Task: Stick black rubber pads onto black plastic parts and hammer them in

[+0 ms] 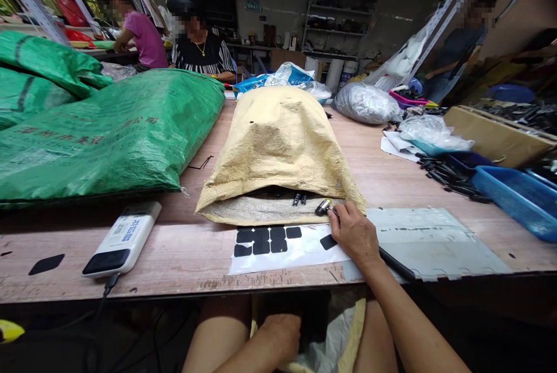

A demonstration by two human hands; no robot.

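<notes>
My right hand point(354, 232) is closed on a black rod point(397, 264) at the mouth of a tan woven sack point(285, 147). A shiny metal end point(323, 206) shows past the fingertips, over the sack's pale lining, and lines up with the rod behind the hand. Small black pieces point(299, 199) lie inside the opening. Below the table edge, my left hand point(284, 331) reaches into a second open sack point(359, 326) between the knees; its fingers are hidden. Just under the tan sack's mouth is a white sheet point(291, 257) with several black rounded-square stickers point(261, 239).
A bulging green sack point(108, 135) fills the left side. Near it lies a white power bank point(124, 239) with a cable. A grey mat point(435, 245), a blue tray point(517, 199) and black rods point(452, 178) are on the right. Three people are farther back.
</notes>
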